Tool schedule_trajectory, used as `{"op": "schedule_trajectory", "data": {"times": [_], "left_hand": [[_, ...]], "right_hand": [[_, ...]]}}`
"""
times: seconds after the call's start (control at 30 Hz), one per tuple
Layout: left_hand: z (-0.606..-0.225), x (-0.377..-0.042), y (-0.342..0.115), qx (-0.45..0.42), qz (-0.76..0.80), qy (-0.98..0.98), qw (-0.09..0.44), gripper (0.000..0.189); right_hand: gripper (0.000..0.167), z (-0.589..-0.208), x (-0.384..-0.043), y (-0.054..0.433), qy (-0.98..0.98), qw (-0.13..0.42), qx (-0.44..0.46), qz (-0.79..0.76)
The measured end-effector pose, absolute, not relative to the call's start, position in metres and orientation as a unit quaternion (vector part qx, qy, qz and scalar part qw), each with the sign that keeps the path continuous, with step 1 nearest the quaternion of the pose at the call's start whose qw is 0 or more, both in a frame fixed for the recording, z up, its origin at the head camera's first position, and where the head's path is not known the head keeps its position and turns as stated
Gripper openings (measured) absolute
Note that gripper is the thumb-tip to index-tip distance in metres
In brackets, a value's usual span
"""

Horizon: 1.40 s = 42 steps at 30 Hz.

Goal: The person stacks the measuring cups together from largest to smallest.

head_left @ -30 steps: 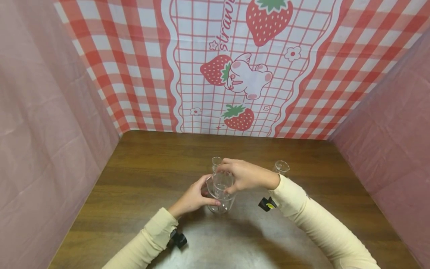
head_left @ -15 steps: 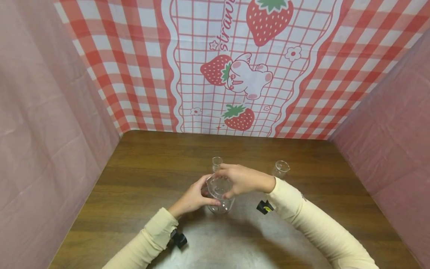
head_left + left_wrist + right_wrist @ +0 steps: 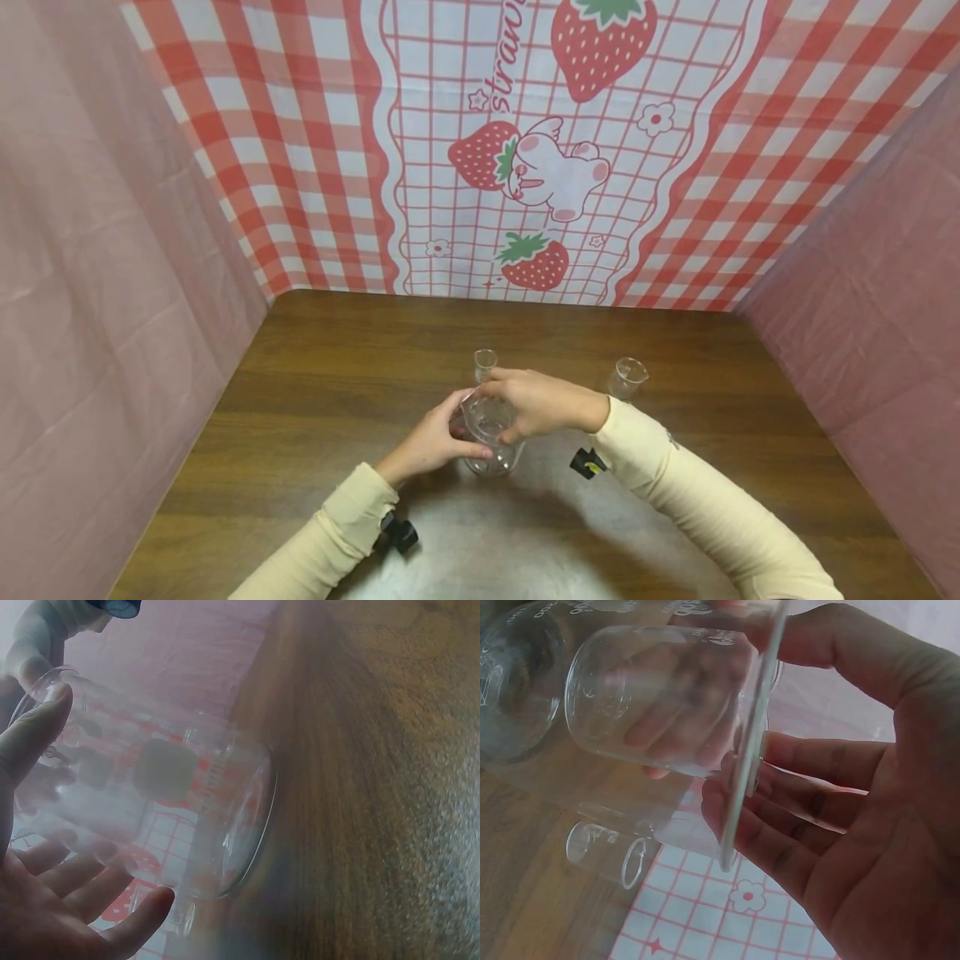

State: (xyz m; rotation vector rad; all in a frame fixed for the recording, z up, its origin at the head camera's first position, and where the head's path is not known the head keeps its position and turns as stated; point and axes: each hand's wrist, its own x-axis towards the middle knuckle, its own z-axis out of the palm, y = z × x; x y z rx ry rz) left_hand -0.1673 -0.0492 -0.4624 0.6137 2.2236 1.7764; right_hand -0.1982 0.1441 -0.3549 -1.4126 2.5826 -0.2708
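Observation:
A large clear glass beaker stands on the table in front of the person. My left hand grips its side, thumb at the near side and fingers round the far side; the left wrist view shows the beaker wall between them. Inside it sits a smaller beaker, its base above the large beaker's bottom in the right wrist view. My right hand holds this smaller beaker near its rim, thumb on one side and fingers on the other, right at the large beaker's rim.
Just behind the hands stands a tiny beaker. Another small beaker is to the right, beyond the right wrist. A strawberry-print cloth hangs behind the wooden table, with pink curtains at the sides.
My right hand has moved down and slightly left, lowering the smaller beaker deeper into the large one. My left hand has stayed in place on the large beaker.

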Motion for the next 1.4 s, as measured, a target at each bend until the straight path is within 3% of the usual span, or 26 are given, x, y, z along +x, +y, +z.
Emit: {"op": "schedule_trajectory", "data": {"times": [1.07, 1.4], "left_hand": [[-0.465, -0.17, -0.049, 0.211, 0.6, 0.763, 0.113, 0.086], [-0.465, -0.17, -0.048, 0.22, 0.597, 0.763, 0.112, 0.087]], "right_hand": [[0.057, -0.363, -0.208, 0.137, 0.853, 0.104, -0.509, -0.048], [0.048, -0.378, -0.208, 0.132, 0.854, 0.087, -0.513, -0.011]]}}
